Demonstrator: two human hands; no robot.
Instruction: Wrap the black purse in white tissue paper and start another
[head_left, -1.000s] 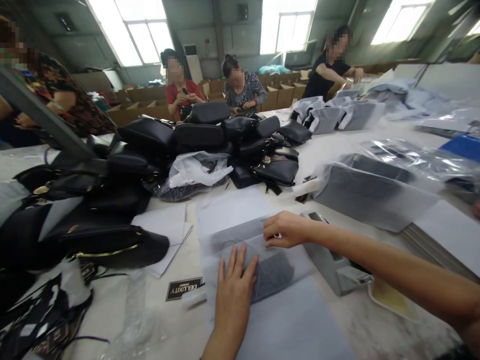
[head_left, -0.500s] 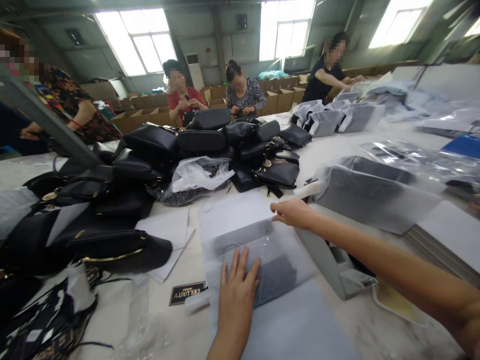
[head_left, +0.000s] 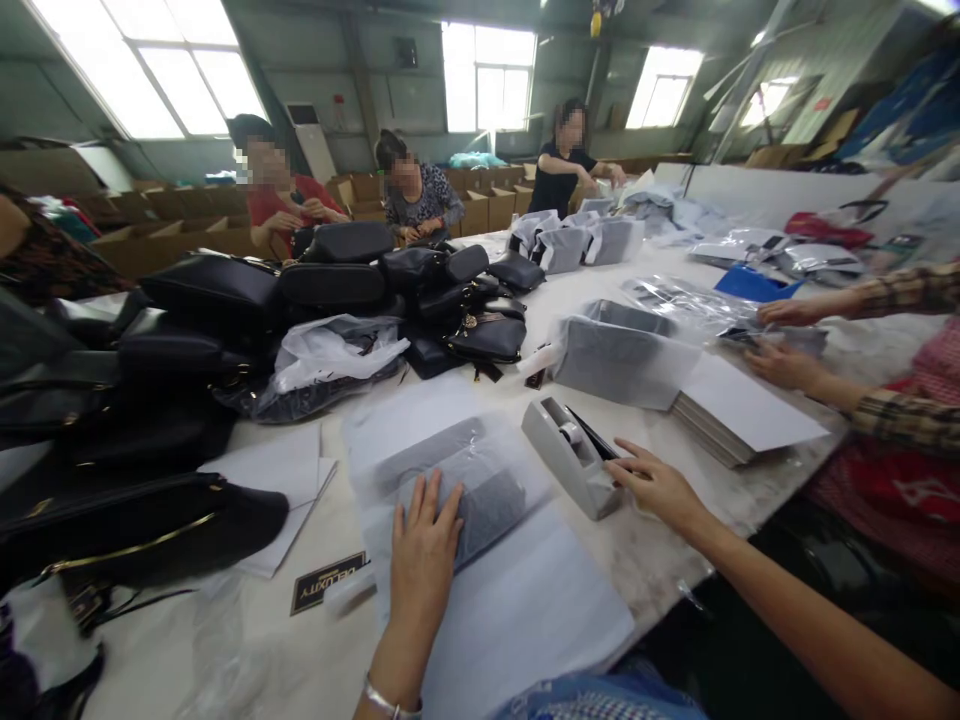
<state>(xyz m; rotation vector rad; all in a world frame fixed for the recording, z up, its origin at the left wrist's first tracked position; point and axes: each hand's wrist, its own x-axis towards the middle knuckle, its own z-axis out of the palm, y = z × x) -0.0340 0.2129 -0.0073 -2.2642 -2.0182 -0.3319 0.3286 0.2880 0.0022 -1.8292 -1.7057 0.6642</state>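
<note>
My left hand (head_left: 427,550) lies flat, fingers spread, on a dark bag (head_left: 491,510) under thin translucent wrapping (head_left: 450,440). White paper sheets (head_left: 525,610) stretch out beneath it. Just right of the bundle stands a grey tape dispenser (head_left: 574,465) with a roll in it. The fingertips of my right hand (head_left: 660,488) are drawn together at the dispenser's near end; whatever lies between them is too small to see. A black DELUXITY tag (head_left: 326,580) rests left of my left hand.
Black handbags (head_left: 330,285) are piled at the left and back. A grey-wrapped bag (head_left: 619,360) and a stack of white-topped boards (head_left: 742,410) stand right. A co-worker's hands (head_left: 787,350) handle clear plastic there; other people work across the table.
My right hand has moved from the wrapping's upper edge to the tape dispenser. My left hand still lies on the wrapped bag. The view has turned right, bringing a co-worker's hands into sight.
</note>
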